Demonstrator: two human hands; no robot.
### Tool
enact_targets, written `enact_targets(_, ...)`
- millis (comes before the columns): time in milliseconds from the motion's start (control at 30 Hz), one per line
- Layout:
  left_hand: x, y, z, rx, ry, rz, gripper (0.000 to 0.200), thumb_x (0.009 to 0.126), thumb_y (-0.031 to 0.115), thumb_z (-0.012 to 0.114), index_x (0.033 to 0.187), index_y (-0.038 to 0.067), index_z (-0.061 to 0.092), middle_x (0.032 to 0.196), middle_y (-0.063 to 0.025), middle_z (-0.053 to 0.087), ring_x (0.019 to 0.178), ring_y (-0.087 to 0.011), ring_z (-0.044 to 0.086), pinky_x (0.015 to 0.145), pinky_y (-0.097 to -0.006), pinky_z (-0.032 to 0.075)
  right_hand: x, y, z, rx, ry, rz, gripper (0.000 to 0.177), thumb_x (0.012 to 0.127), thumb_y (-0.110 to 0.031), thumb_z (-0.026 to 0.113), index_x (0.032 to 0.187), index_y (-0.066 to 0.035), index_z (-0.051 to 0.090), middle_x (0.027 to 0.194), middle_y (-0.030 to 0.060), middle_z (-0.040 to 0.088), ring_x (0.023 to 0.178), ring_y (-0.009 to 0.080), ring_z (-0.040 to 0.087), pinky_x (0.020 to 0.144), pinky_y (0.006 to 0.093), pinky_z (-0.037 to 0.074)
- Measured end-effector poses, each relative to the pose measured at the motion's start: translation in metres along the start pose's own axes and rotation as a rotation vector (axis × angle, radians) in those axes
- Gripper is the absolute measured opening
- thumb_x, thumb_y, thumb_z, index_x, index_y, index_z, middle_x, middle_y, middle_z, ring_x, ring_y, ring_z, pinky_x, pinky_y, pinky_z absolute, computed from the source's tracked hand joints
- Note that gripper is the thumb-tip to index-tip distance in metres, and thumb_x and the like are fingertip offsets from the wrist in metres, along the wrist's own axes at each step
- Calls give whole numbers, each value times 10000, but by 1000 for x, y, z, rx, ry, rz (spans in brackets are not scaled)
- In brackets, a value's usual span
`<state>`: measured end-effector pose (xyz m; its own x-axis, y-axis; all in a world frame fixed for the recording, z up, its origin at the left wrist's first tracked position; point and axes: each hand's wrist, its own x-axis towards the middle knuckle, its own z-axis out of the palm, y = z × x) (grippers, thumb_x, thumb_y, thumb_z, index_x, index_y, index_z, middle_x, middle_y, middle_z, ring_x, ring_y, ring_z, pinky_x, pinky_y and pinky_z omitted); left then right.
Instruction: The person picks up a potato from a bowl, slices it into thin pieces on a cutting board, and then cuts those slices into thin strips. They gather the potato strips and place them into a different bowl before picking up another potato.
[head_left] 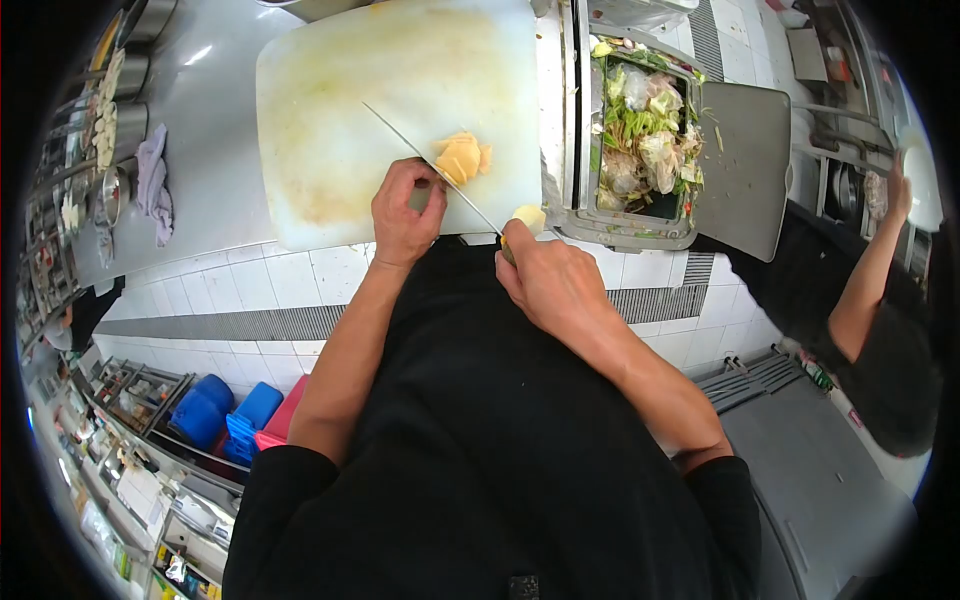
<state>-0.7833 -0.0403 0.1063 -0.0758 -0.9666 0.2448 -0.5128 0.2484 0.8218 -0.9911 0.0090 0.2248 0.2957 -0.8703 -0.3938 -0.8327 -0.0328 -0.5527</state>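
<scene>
A long thin knife [400,138] lies diagonally over the white cutting board [330,70], its tip toward the upper left. My right hand [553,275] is wrapped round its handle near the board's front edge. Fingers curled, my left hand [407,210] is at the blade's near side; what its fingertips hold, if anything, is hidden. Just beyond the blade sits a small heap of thin pale-orange slices [460,158]. A pale yellow piece [530,217] is beside my right hand at the board's front right corner.
Right of the board stands an open bin [645,228] of vegetable scraps and plastic, its grey lid [745,165] beside it. A purple cloth [154,185] lies on the steel counter [215,130]. At the far right a co-worker's arm [870,265] holds something white and round.
</scene>
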Motion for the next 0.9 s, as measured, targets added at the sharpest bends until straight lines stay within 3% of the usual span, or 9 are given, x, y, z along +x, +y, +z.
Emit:
enact_targets(267,0,0,3,-18,19,-33,186,838,-28,720,1003,2,639,999,-123,675,815,-240,690,752,-325,563,11,5,0,-30,79,-72,169,921,-147,637,974,-20,539,629,205,645,621,421,675,596,538,539)
enact_targets(667,2,3,8,15,43,-46,160,858,-1,723,996,19,647,995,-110,664,793,-231,680,717,-326,563,63,21,25,3,94,-121,245,974,-237,606,1051,-26,507,710,234,670,671,462,660,622,566,510)
enact_targets(733,4,5,10,28,53,-39,158,858,4,722,998,25,653,1003,-114,658,794,-242,683,709,-336,569,48,18,-4,96,23,44,250,963,-260,610,1050,-29,569,728,242,679,737,463,686,663,554,528)
enact_targets(833,1,11,11,28,29,-89,177,853,30,728,1022,28,675,1021,-119,648,856,-266,674,750,-365,566,24,39,-34,320,90,81,297,969,-295,624,1090,-28,576,748,235,683,729,459,677,671,526,509)
enact_targets(900,-7,19,9,181,-8,7,199,843,45,727,1038,32,690,1020,-122,635,918,-299,654,799,-400,557,10,57,-43,388,108,160,309,970,-296,633,1082,-15,572,725,216,666,693,426,669,655,505,497)
